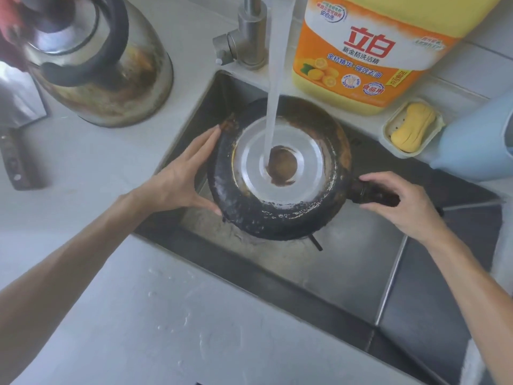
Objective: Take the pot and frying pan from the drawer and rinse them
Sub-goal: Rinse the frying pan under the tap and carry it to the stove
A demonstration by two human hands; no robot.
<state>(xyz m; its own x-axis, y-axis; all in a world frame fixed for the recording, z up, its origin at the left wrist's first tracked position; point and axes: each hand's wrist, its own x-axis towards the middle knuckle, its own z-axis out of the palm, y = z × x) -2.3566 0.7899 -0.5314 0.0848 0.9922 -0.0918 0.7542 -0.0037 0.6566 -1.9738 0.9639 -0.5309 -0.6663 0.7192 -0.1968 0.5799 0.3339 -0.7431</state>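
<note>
A blackened frying pan (266,215) is held upside down over the steel sink (347,268). Its silvery base with a brown centre patch faces up. Water from the tap (251,31) falls straight onto that base. My left hand (183,173) cups the pan's left rim, thumb and fingers spread around it. My right hand (402,201) grips the pan's dark handle (372,194) on the right. A second black handle tip (316,243) pokes out from under the pan; what it belongs to is hidden.
A stained metal kettle (102,59) stands on the counter at the left. A knife handle (14,159) lies at the far left. Behind the sink stand a big yellow detergent jug (369,51), a soap dish with yellow soap (413,129) and a pale blue container (480,140).
</note>
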